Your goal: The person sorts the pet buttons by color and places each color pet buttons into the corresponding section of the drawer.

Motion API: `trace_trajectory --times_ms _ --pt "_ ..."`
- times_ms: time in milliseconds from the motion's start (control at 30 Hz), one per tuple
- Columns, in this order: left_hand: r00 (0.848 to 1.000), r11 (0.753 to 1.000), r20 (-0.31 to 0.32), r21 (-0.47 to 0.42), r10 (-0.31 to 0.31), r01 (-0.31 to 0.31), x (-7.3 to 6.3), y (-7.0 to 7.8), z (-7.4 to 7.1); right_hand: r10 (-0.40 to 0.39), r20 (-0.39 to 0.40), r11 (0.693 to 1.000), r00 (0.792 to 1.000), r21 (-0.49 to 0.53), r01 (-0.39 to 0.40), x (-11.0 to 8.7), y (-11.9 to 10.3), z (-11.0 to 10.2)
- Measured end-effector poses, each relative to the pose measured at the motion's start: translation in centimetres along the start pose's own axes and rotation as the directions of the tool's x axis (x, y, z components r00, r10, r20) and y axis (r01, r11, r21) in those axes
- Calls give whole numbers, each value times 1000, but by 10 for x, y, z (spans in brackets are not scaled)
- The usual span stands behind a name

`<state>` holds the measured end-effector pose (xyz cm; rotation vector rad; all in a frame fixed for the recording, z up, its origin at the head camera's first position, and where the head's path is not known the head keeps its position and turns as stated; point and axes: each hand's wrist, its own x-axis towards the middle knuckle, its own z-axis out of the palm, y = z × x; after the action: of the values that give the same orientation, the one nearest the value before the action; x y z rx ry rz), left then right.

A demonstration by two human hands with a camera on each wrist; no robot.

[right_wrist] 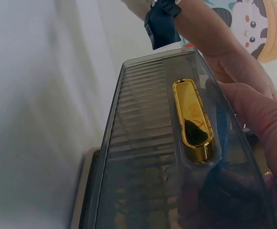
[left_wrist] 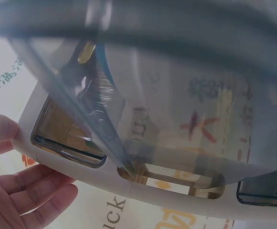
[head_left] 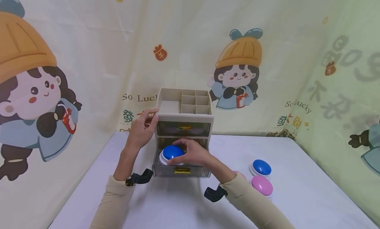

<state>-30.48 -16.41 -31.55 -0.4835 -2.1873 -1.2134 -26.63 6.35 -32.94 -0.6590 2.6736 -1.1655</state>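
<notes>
Beige desktop organizer (head_left: 185,117), lower drawer (head_left: 197,172) pulled out: the left hand (head_left: 142,129), fingers loosely spread, touches the organizer's side, probably for steadiness; inside the drawer, the right hand (head_left: 193,152) pinches a blue-domed container (head_left: 173,152), seemingly for control.

Cream cloth backdrop (head_left: 190,27), lightly creased, printed with cartoon figures (head_left: 237,77) in orange hats, red pouches (head_left: 160,53), "So Lucky" lettering (head_left: 139,97); right-hand panel (head_left: 341,149) looks greener; white tabletop (head_left: 297,176) in front, soft shadows (head_left: 172,189), light diffuse
</notes>
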Motion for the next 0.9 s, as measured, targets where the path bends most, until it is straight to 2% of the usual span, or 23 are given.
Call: trace_trajectory --times_ms 267,433,600,733,900 --pt "1000 1000 -1 -12 -10 10 -1 -1 0 30 36 999 999 -12 -30 4 1 5" --pt "1000 1000 6 -18 -13 13 -1 -2 0 22 49 1000 999 4 -22 4 2 5" --pt "1000 1000 11 -24 -13 13 -1 -2 0 -7 52 999 999 52 4 2 2 4" --pt "1000 1000 14 -24 -20 20 -1 -3 0 -13 26 996 1000 94 11 1 4 3" --pt "1000 1000 8 -22 -14 14 0 -3 1 8 25 980 1000 199 -13 1 7 -1"
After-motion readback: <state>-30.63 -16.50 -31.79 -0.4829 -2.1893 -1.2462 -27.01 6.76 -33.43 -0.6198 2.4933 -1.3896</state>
